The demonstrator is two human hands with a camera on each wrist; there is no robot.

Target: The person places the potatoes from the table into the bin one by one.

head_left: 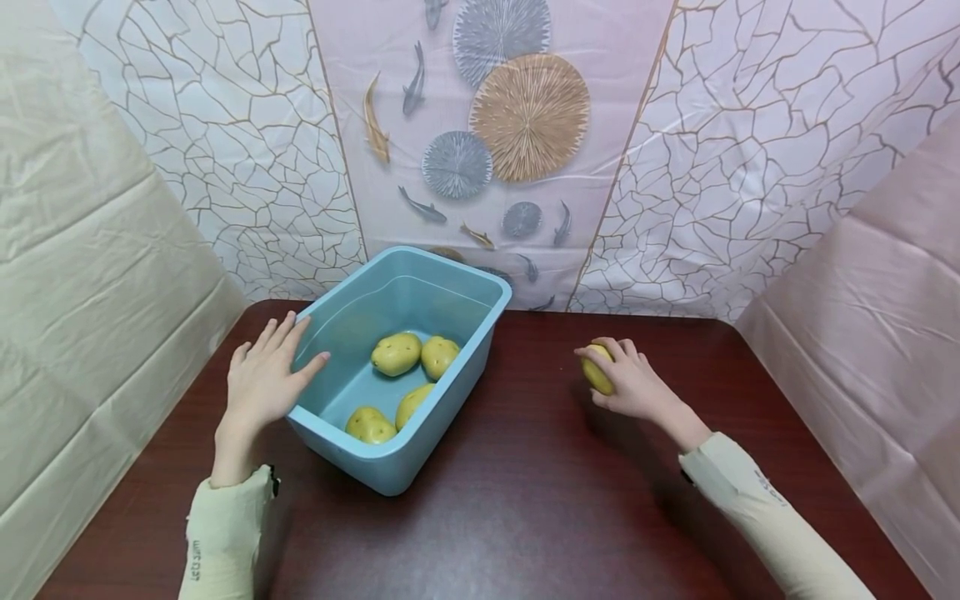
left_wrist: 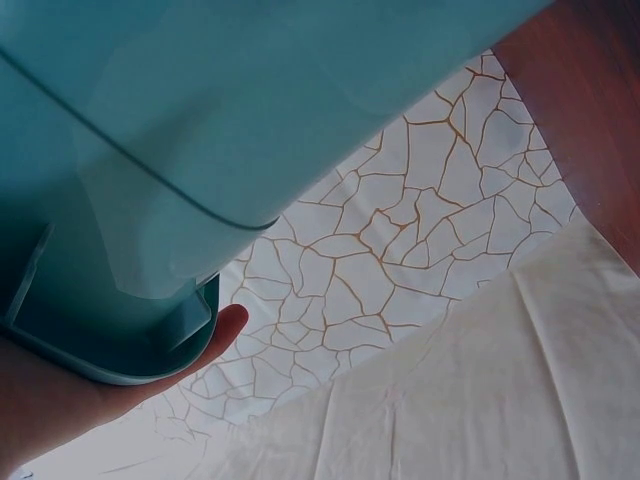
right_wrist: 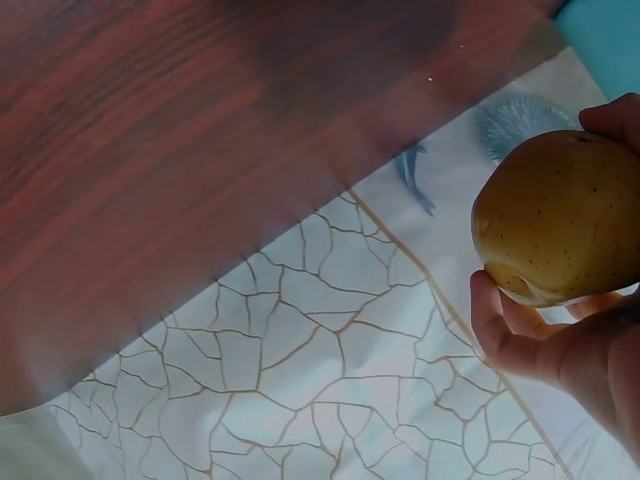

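Note:
A yellow potato (head_left: 599, 369) is gripped in my right hand (head_left: 637, 387), above the right part of the table. In the right wrist view, thumb and fingers stand around the same potato (right_wrist: 555, 220), which has small dark specks. My left hand (head_left: 262, 379) rests on the left rim of a blue plastic bin (head_left: 453, 404), its fingers straight and spread. Against the outside of the bin (left_wrist: 200, 120), part of that hand shows in the left wrist view. Inside lie several potatoes: one at the middle (head_left: 396, 354) and another at the near end (head_left: 371, 425) among them.
The bin stands slantwise on the left half of a dark red-brown wooden table (head_left: 510, 517). Behind the table hangs a patterned cloth (head_left: 660, 225) with crackle lines and fish. Plain pale cloths flank the left side (head_left: 97, 275) and the right side (head_left: 862, 317).

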